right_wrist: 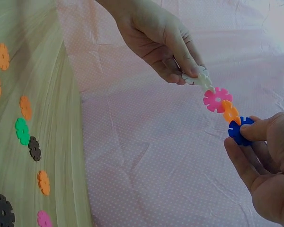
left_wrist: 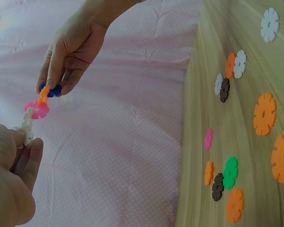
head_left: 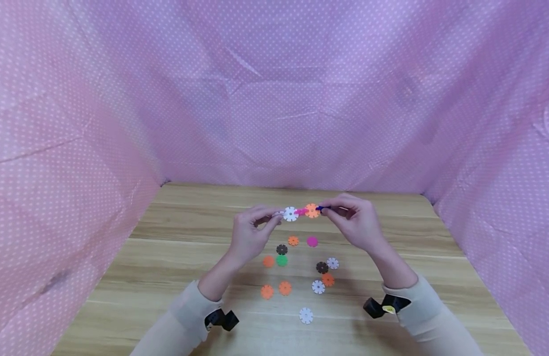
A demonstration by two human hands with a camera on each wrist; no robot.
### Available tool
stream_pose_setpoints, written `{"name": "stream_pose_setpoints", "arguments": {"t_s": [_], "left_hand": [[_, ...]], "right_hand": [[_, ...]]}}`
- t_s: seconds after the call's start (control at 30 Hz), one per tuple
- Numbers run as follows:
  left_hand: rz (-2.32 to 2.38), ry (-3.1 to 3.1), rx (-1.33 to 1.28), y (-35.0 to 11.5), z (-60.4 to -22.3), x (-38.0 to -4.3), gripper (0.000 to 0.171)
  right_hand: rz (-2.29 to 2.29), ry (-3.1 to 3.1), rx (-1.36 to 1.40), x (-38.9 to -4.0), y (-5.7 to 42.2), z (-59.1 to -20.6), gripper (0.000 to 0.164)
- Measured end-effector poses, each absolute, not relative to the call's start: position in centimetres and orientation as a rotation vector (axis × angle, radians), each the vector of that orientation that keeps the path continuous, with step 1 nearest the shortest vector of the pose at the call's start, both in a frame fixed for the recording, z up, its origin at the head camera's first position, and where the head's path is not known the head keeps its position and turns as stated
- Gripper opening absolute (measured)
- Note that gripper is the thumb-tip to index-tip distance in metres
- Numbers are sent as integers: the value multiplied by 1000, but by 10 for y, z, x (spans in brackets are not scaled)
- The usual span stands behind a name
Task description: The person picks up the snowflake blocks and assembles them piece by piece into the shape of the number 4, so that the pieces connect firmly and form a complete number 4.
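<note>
Disc chain [head_left: 301, 212] spans mid-frame above the table [head_left: 176, 247], left hand [head_left: 254, 233] pinching its white end disc [right_wrist: 191, 81], right hand [head_left: 358, 223] its blue end disc [right_wrist: 235, 135], both hands gripping only the 2 ends, presumably leaving joints between steady and uncovered.

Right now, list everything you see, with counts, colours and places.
Table: one, wood-toned, lower head view
Cloth: count unclear, pink with white dots, behind and beside the table
Linked discs: five; two white, one each pink, orange, blue; above the table
Loose discs: five, orange, on table
Loose discs: three, white, on table
Loose discs: two, dark, on table
Loose disc: one, green, beside a dark one
Loose disc: one, pink, mid-table
Wrist cameras: two, black, one per wrist
Sleeves: two, pale, on the forearms
Left hand: one, pinching the white end
Right hand: one, pinching the blue end
</note>
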State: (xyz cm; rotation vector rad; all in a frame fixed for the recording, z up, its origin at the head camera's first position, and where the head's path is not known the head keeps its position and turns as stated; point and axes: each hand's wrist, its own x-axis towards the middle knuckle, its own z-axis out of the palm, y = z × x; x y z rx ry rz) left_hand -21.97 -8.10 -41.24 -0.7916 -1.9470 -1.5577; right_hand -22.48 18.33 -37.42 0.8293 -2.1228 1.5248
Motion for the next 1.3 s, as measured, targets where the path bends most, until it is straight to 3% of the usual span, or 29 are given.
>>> {"name": "stream_pose_setpoints", "arguments": {"t_s": [0.23,0.53,0.83,1.3], "left_hand": [[-1634,-1932,-773,-81,-409,-219,12],[-1684,-1920,-757,-85,-400,-218,12],[-1677,-1895,-759,-89,-395,-219,13],[-1671,-1870,-779,-88,-393,-220,13]], "right_hand": [[1664,-2066,818,-225,180,-374,18],[1631,-2125,847,-225,185,-374,32],[1438,-2344,804,-226,200,-389,22],[1353,-2434,776,-228,216,-410,23]]}}
